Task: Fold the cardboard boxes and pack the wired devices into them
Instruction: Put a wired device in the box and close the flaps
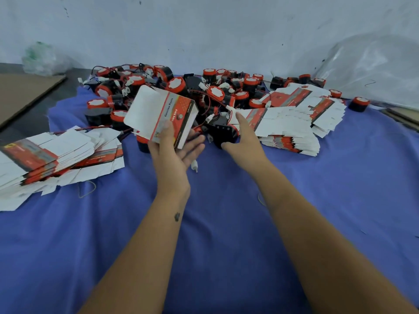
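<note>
My left hand (175, 148) holds a half-formed red and white cardboard box (161, 115), thumb on its printed face, its white flap standing open at the top left. My right hand (243, 134) grips a black wired device (221, 132) lying at the near edge of the pile, thumb under it and fingers over its top. Behind both hands lies a heap of black and red wired devices (204, 89) with red wires and white plugs. A white plug (194, 166) hangs below my left hand.
Flat unfolded boxes lie in a stack at the left (52, 155) and another at the right (292, 128), all on a blue cloth (226, 223). A brown cardboard sheet (22, 91) lies far left. Clear plastic bags sit at the back left (43, 57) and right (374, 69).
</note>
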A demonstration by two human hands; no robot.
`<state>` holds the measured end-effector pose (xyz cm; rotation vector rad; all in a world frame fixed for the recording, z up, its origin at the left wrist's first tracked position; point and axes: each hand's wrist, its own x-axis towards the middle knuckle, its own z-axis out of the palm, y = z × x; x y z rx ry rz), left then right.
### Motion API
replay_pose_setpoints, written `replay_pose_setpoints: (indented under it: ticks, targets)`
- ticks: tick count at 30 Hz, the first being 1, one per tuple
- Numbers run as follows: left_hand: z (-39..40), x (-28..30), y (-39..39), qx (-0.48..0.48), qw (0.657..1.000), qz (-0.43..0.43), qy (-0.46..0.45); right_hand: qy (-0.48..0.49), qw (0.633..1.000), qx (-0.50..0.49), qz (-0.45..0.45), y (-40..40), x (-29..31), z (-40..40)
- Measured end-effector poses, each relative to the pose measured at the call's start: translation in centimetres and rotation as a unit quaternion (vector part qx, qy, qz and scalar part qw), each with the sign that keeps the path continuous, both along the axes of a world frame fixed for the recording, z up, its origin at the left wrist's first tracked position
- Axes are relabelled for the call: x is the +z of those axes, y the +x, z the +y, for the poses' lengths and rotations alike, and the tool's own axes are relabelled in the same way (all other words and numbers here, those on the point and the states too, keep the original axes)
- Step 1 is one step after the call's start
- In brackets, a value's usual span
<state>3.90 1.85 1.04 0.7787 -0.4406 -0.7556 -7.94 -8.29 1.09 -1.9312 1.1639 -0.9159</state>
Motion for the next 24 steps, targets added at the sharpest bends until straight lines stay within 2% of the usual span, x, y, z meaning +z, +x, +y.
replay_pose_setpoints:
  ticks: [2, 4, 6, 8, 10, 12, 16, 21, 24]
  targets:
    - [0.1, 0.1, -0.3, -0.081, 0.996, 0.030, 0.012, -0.020, 0.999, -0.008, 0.037, 0.8, -0.3, -0.1]
    - [-0.2, 0.1, -0.6, -0.117, 0.990, 0.041, 0.064, -0.053, 0.998, -0.027, 0.025, 1.1, -1.0, 0.4]
    - [-0.9, -0.4, -0.6, -0.099, 0.988, 0.035, 0.114, -0.066, 0.997, -0.029, -0.020, 0.9, -1.7, 1.1]
    - [-1.3, -0.8, -0.4, -0.045, 0.991, 0.014, 0.126, -0.055, 0.996, -0.022, -0.060, 0.4, -2.1, 1.7]
    - [-1.3, -1.0, -0.2, 0.016, 0.991, -0.043, 0.129, -0.055, 0.995, -0.028, -0.079, -0.4, -2.1, 2.2]
    - [-1.1, -1.4, -0.1, 0.059, 0.977, -0.141, 0.148, -0.070, 0.993, -0.038, -0.082, -1.2, -2.1, 2.6]
    - [-1.1, -2.2, 0.0, 0.063, 0.940, -0.282, 0.181, -0.104, 0.991, -0.051, -0.071, -3.2, -2.0, 2.7]
    - [-1.0, -2.4, -0.1, 0.054, 0.933, -0.295, 0.198, -0.210, 0.967, -0.102, 0.099, -4.5, -2.0, 2.4]
    - [-1.0, -2.4, -0.1, 0.051, 0.930, -0.302, 0.204, -0.135, 0.988, -0.061, 0.045, -4.6, -1.8, 2.3]
